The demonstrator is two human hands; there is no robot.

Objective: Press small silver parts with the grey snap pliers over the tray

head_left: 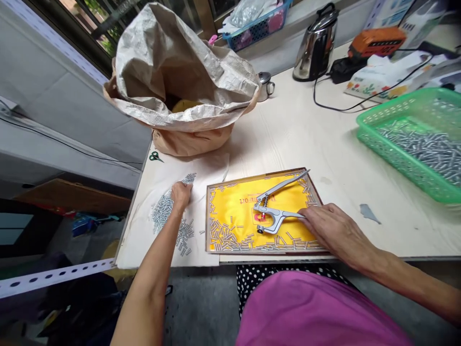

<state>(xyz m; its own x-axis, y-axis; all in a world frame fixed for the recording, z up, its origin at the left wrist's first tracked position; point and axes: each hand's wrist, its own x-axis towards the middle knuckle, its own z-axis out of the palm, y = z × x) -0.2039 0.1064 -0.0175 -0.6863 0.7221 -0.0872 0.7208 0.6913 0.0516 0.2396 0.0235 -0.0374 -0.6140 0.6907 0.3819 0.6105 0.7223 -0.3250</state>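
Observation:
My left hand (pixel 180 194) reaches out to a heap of small metal pins (pixel 166 215) on a white sheet at the table's left end. Its fingers are curled down into the heap, and what they hold is hidden. My right hand (pixel 333 228) lies on the right part of a shallow tray with a yellow lining (pixel 230 217). Its fingers touch the lower handle of silver pliers (pixel 277 206) that lie open on the tray. More small pins (pixel 230 238) are scattered along the tray's edges.
A big crumpled sack (pixel 180 81) stands at the back left, with green scissors (pixel 155 156) beside it. A green basket (pixel 418 139) full of metal pins sits on the right. A kettle (pixel 317 43), a small metal cup (pixel 265 85), a black cable and papers lie further back.

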